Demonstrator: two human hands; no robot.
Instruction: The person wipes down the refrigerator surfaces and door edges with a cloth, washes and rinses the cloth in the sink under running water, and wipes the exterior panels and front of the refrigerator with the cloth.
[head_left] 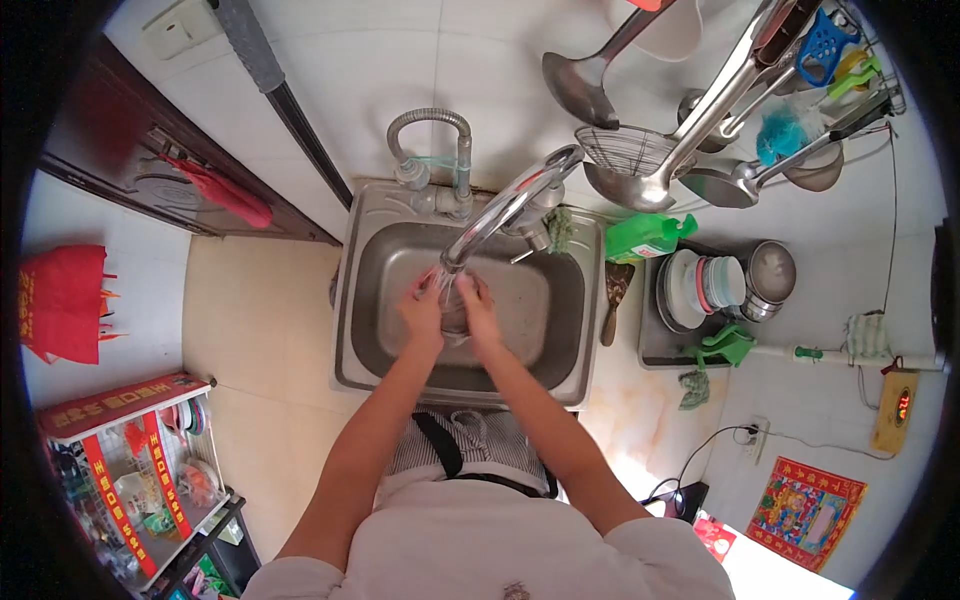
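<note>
Both hands are over the steel sink (520, 345), just under the spout of the curved faucet (510, 205). My left hand (423, 308) is at the left side of a clear, see-through item (454, 312), and my right hand (479, 310) is at its right side. The fingers of both hands are curled round it. It looks like a bowl or a bag, but its exact kind is hard to tell. Water seems to run from the spout onto it.
Right of the sink stand a green bottle (645, 238), a cleaver-like tool (615, 300) and a tray (655, 345) with stacked bowls (720, 284). Ladles (640, 188) hang above at the right. A second faucet (464, 170) rises behind the sink.
</note>
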